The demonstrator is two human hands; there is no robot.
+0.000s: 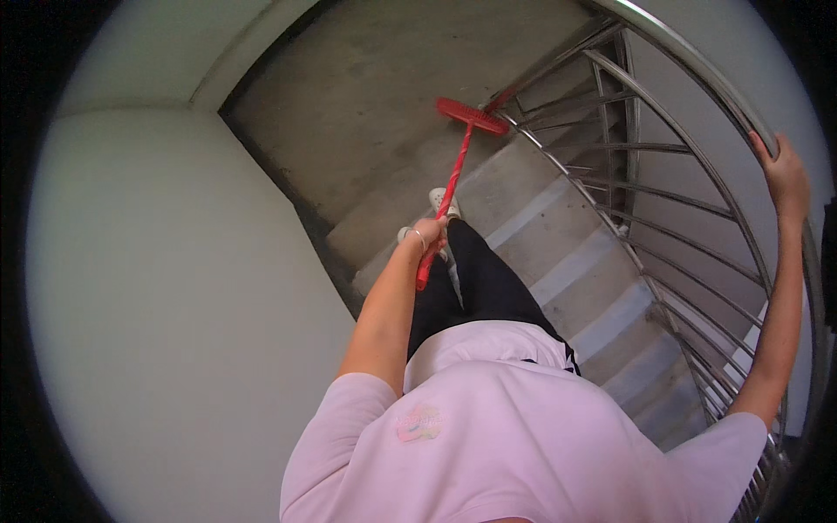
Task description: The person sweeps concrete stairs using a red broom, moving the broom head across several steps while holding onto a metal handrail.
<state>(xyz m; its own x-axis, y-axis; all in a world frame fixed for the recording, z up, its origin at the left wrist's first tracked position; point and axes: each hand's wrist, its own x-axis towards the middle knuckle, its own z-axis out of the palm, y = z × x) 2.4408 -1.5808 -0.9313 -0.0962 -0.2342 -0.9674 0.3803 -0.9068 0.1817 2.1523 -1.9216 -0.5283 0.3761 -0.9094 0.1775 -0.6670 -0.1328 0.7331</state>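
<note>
My left hand (430,233), with a bracelet at its wrist, grips the red handle (457,165) of a broom close to its near end. The broom's red head (472,118) is at the far end, over the concrete landing (366,85) and beside the foot of the railing. My right hand (788,173) is wrapped around the shiny metal handrail (709,65) at the far right. Below the left hand, my feet in light shoes (439,199) stand on the stairs, partly hidden by the hand and the handle.
Concrete steps (556,261) with paler edge bands run along my right side. A metal railing with several bars (673,193) borders them. On the left rises a plain pale wall (163,294) with a dark skirting band (314,222) at its foot.
</note>
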